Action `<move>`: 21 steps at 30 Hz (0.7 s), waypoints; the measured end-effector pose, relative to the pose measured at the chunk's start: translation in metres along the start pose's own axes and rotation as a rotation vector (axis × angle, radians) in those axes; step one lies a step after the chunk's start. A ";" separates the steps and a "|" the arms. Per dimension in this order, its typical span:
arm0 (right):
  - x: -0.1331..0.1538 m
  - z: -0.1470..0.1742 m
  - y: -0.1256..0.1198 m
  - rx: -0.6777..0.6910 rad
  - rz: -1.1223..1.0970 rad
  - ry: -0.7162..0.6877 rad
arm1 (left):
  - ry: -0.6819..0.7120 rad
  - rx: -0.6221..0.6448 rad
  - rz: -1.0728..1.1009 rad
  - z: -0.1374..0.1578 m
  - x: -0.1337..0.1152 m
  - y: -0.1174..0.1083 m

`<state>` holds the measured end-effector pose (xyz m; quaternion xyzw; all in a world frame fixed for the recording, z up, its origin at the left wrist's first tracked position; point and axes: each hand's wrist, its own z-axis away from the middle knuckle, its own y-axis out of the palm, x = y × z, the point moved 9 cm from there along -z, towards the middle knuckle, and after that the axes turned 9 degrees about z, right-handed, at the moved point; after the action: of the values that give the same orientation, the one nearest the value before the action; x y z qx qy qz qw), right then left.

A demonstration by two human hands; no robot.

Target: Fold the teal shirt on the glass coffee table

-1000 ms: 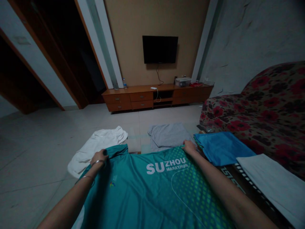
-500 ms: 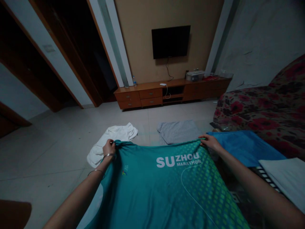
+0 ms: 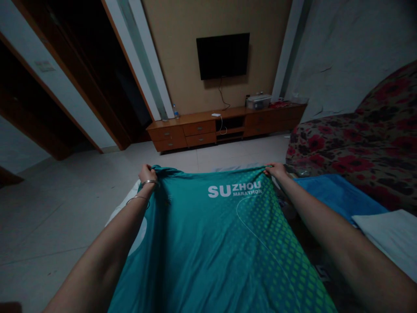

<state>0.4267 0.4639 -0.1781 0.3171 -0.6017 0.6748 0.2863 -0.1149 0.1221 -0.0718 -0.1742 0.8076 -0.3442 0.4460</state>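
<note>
Both hands, left hand (image 3: 147,174) and right hand (image 3: 275,170), grip the far edge of the teal shirt (image 3: 215,243), held taut.

Location type: living room of a home; a wall-mounted flat-screen television (image 3: 223,55) at 12 o'clock; a long wooden TV cabinet (image 3: 224,125) with drawers directly below it; a floral-upholstered sofa (image 3: 361,139) at 2 o'clock; pale tiled floor (image 3: 65,191) at 9 o'clock; dark wooden door frames (image 3: 81,82) at 10 o'clock.
</note>
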 end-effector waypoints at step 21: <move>-0.160 0.197 -0.079 0.037 0.314 -0.230 | 0.123 0.288 -0.311 0.173 0.200 -0.090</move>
<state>0.6050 0.2759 -0.2370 0.2996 -0.6600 0.6815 0.1010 -0.0798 -0.1276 -0.1911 -0.2095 0.7393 -0.5306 0.3577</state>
